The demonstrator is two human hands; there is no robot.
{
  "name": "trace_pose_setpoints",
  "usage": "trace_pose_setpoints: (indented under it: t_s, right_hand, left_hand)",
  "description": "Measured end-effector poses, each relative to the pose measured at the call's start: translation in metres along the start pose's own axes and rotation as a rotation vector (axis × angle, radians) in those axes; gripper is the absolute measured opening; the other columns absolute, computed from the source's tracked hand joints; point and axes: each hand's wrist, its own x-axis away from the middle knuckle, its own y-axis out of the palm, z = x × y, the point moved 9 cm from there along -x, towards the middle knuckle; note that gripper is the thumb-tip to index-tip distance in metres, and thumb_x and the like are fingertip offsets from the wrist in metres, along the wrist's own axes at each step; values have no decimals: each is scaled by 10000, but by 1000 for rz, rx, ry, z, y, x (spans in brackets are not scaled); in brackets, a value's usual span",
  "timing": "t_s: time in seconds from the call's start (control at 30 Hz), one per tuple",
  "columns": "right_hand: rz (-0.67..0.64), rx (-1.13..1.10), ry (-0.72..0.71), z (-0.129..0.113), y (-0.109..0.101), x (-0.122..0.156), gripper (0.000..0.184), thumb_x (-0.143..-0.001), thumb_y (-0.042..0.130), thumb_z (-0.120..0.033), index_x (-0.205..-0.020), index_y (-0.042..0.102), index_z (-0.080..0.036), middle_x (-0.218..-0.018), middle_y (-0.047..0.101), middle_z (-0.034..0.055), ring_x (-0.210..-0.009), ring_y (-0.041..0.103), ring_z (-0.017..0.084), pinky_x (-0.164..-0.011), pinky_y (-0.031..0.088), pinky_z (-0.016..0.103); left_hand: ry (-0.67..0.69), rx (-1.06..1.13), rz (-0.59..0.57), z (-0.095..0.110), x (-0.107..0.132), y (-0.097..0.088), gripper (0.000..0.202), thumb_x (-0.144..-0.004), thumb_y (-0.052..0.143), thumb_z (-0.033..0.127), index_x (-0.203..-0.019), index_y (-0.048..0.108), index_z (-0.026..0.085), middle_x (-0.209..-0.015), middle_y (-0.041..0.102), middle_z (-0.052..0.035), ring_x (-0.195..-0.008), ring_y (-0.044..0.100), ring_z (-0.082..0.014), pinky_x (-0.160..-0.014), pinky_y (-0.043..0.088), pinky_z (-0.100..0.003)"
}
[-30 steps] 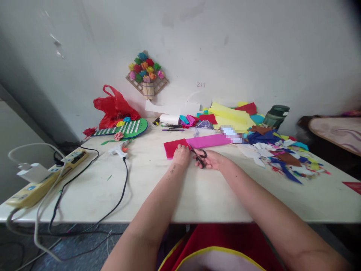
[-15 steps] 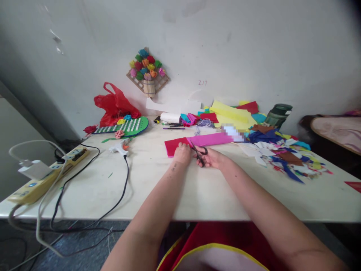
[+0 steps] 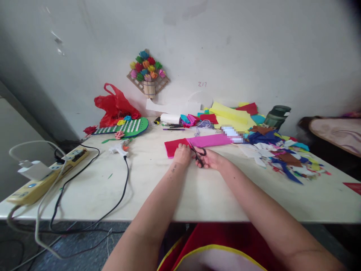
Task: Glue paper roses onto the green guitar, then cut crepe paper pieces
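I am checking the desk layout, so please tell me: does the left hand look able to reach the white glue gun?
Probably yes: nothing tall stands between the left hand and the white glue gun, though the hand would likely first leave the red paper it rests on.

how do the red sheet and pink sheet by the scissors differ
The red sheet is shorter; the pink sheet extends well to its right. The red sheet is on top, while the pink sheet seems to lie under it, with pink showing along the red's left and near edges. The left hand rests on the red sheet; the pink sheet's right stretch has no hand on it. Both lie on the table.
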Motion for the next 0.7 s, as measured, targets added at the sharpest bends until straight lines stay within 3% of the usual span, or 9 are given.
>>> trace_pose_setpoints:
  t_s: [0.7]
  right_hand:
    - [159, -19, -131, -1, -8, -2, 423, -796, 498, -545, -748, 518, -126, -508, 515, -4, -357, 450, 56, -259, 168, 145]
  left_hand:
    - [-20, -29, -23, -1, 0, 0, 316, -870, 341, 151, -1100, 554, 111, -1005, 581, -128, -1021, 447, -245, -802, 420, -304]
